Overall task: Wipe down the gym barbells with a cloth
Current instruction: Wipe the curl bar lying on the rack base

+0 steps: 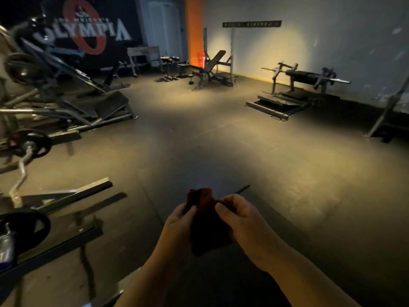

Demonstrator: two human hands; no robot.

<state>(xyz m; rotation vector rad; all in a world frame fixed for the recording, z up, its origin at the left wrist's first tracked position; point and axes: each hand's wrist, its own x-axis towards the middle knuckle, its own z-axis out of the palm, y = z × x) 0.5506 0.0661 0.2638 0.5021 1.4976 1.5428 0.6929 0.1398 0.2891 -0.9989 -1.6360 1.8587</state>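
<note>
- Floor [199,134]: dark matting fills most of the view, lit in a warm patch at the middle and dim elsewhere.
- Wall banner [84,32]: black with large pale letters and a red ring, far left behind the machines.
- Leg machine [66,89]: a big slanted frame on the left, with a dark plate loaded near its top.
- Flat bench [303,77]: by the far right wall, well apart from the person. A barbell [338,80] lies across its rack with no plates on the ends.
- Incline bench [212,65]: against the far wall, near the orange pillar.
- Curl bar [22,165]: wavy, at the near left, with a dark plate [36,142] at its upper end. It is the closest bar to the person.
- Cloth [205,222]: dark reddish and bunched, held low at the middle in front of the body, touching no bar.
- Left hand [177,220]: fingers curled round the cloth's left side, thumb laid on top.
- Right hand [239,216]: fingers closed on the cloth's upper right edge, thumb pressing it.
- Progress: the cloth looks to be getting folded or readied, with no bar within reach. Whether any bar is already clean cannot be told in this light. Judging by this, the wiping of both visible bars is left to do, and the curl bar seems the handiest start.
</note>
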